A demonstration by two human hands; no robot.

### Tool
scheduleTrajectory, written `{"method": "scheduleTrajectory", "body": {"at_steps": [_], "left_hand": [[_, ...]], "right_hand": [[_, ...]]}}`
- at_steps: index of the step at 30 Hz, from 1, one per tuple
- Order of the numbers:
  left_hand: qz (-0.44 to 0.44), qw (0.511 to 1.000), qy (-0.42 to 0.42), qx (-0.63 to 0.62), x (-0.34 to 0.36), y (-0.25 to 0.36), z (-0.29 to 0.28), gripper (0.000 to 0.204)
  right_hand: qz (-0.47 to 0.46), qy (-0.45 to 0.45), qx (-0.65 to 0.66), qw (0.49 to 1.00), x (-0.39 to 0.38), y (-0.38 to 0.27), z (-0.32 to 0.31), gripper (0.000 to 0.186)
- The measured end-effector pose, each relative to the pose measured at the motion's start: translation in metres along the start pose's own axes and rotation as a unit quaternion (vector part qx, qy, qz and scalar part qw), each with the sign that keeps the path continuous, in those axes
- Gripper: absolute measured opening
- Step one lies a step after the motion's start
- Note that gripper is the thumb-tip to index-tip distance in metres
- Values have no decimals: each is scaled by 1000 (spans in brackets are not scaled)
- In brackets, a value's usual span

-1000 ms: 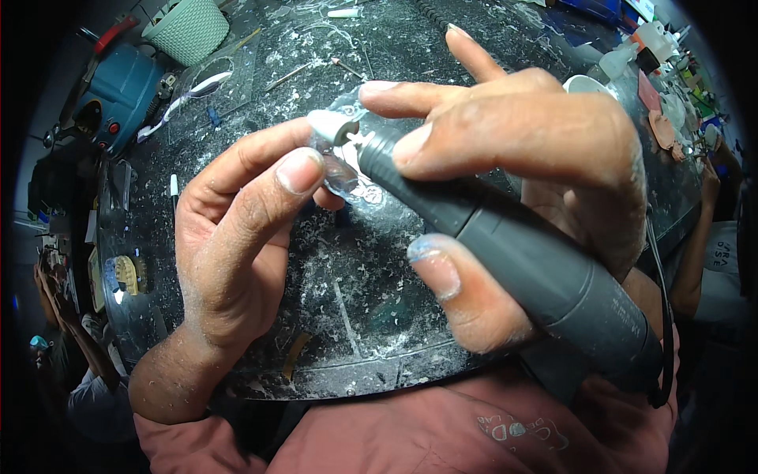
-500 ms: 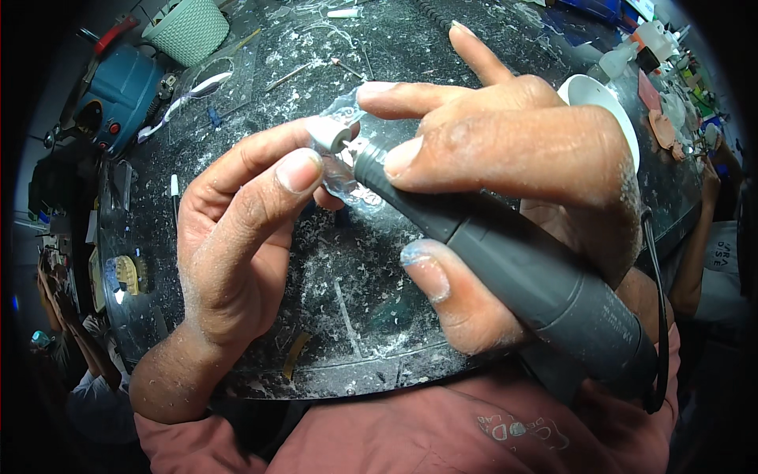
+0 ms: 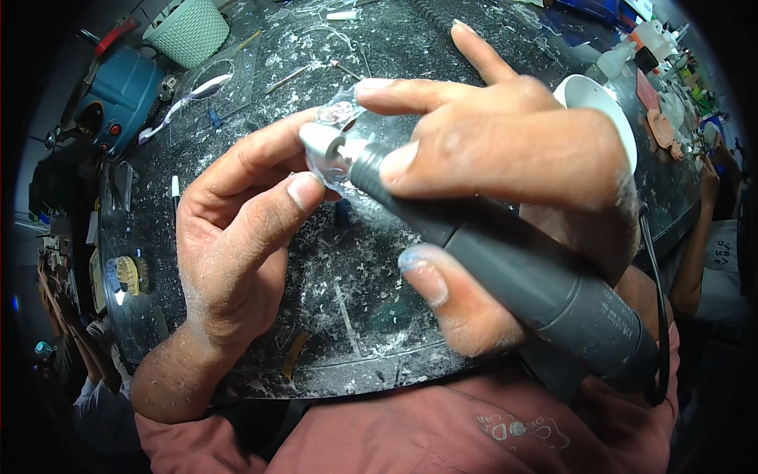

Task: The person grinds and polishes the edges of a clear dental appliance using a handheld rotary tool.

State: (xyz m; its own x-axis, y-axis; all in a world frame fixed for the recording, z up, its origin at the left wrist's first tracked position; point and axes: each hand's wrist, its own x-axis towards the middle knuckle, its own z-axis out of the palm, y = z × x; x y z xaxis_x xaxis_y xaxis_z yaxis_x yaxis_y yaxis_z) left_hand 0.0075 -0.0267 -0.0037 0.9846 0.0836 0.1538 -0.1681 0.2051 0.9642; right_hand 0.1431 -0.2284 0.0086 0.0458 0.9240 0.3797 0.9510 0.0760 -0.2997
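My left hand (image 3: 237, 245) pinches a small clear plastic piece (image 3: 335, 126) between thumb and fingers, held up over the dark, dust-covered bench (image 3: 347, 316). My right hand (image 3: 505, 174) grips a thick grey rotary handpiece (image 3: 537, 276) like a pen. Its silver tip (image 3: 320, 141) rests against the clear piece. A black cord (image 3: 655, 300) runs from the handpiece's rear down past my wrist.
A blue machine (image 3: 118, 99) and a pale green basket (image 3: 189, 31) stand at the back left. A white round bowl (image 3: 600, 103) sits behind my right hand. Thin tools lie at the bench's far side, a dental model (image 3: 126, 275) at the left edge. Another person's arm (image 3: 699, 237) shows at right.
Both hands with the clear piece and handpiece have shifted slightly; the tool tip stays against the piece and the grips are unchanged.
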Motion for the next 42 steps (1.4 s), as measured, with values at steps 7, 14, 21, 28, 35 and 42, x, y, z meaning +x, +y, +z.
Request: {"method": "scheduleTrajectory", "body": {"at_steps": [7, 14, 21, 28, 35, 42], "left_hand": [[-41, 997, 36, -54, -1, 1, 0, 42], [-77, 993, 27, -85, 1, 4, 4, 45], [-86, 994, -8, -73, -1, 7, 10, 53], [-87, 992, 4, -96, 1, 1, 4, 45], [-112, 988, -5, -106, 4, 3, -1, 43], [-102, 987, 27, -122, 4, 6, -2, 54]], "right_hand": [[26, 116, 89, 989, 21, -28, 5, 33], [35, 153, 82, 984, 22, -33, 6, 30], [42, 183, 96, 977, 21, -33, 10, 31], [50, 249, 143, 957, 21, -35, 19, 32], [-31, 427, 93, 899, 17, -34, 42, 28], [17, 283, 38, 958, 18, -31, 25, 46]]}}
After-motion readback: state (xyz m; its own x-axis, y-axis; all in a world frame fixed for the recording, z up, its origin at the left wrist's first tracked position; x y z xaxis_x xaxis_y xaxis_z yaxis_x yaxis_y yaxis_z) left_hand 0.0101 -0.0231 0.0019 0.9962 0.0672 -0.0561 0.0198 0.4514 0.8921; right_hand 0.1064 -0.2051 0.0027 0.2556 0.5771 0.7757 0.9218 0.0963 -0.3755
